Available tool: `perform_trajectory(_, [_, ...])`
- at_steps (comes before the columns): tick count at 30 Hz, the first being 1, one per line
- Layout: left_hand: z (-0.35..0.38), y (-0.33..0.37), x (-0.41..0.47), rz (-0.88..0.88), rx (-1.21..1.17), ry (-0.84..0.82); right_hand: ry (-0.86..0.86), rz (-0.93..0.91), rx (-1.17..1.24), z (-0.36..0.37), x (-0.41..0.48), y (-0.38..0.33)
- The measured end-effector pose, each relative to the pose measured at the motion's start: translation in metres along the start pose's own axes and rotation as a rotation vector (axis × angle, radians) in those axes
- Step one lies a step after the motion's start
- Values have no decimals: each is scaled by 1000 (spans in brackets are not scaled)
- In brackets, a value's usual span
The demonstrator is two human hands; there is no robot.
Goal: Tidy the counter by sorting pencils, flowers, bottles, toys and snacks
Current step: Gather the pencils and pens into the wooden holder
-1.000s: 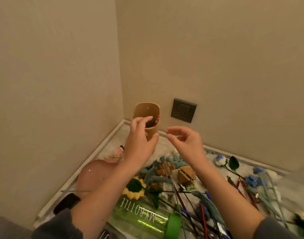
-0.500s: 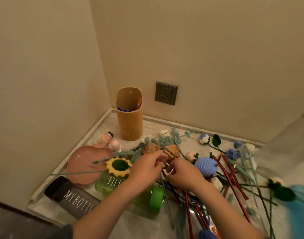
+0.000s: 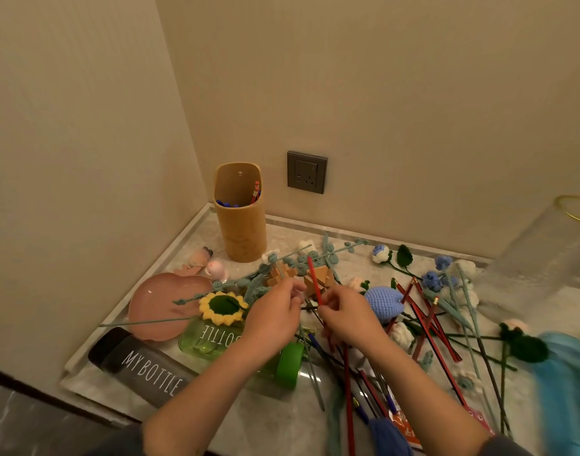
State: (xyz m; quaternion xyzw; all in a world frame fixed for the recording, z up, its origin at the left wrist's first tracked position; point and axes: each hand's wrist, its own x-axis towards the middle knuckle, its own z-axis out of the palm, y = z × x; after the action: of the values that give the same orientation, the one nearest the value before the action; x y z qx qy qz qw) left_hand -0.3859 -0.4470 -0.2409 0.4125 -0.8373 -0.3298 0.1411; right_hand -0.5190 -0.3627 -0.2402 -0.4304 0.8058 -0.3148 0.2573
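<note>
Beige walls meet at the far left corner of the marble counter [image 3: 275, 419], where the bamboo pencil holder [image 3: 241, 232] stands upright with a few pencils in it. From my remote seat I see the right hand [image 3: 346, 320] pinching a red pencil [image 3: 312, 274] between thumb and fingertips near its lower end. The pencil rises almost upright, tilted slightly left, over the middle of the counter. The left hand [image 3: 270, 320] sits just beside it, fingers curled toward the same spot (whether they grip anything I cannot tell). Behind both hands lie two wooden puzzle toys [image 3: 323, 279] among blue-green crochet stems. A crochet sunflower [image 3: 221, 307] rests on the green bottle [image 3: 206, 339], which lies on its side just beside the dark bottle [image 3: 140, 366] at the near left corner. The pink plate [image 3: 157, 304] is against the left edge. More red pencils [image 3: 426, 327] and crochet flowers [image 3: 431, 279] are scattered toward the right edge, near a glass vase [image 3: 538, 258].
</note>
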Motion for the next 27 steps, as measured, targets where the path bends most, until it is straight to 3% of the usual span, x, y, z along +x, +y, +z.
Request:
perform_trajectory(3, [1,13,1,-37,-108,-26,124,-62,193,-11,-3,-7])
perform_trajectory(6, [-3,31,4,-88,-393,-115,176,-135,395,-25,-7,-14])
perform_trajectory(13, [-3,52,2,-281,-719,-251,80,-367,330,-43,-25,-6])
perform_trajectory(16, [4,54,-7,-324,-811,-207,56,-346,300,-48,-35,2])
perform_trajectory(19, [12,54,-16,-335,-788,-119,73,-211,101,-47,-42,12])
perform_trajectory(23, [23,53,-32,-334,-800,-84,-203,-48,-407,-32,-47,23])
perform_trajectory(27, [31,52,-46,-317,-798,-69,-164,-30,-582,-11,-49,34])
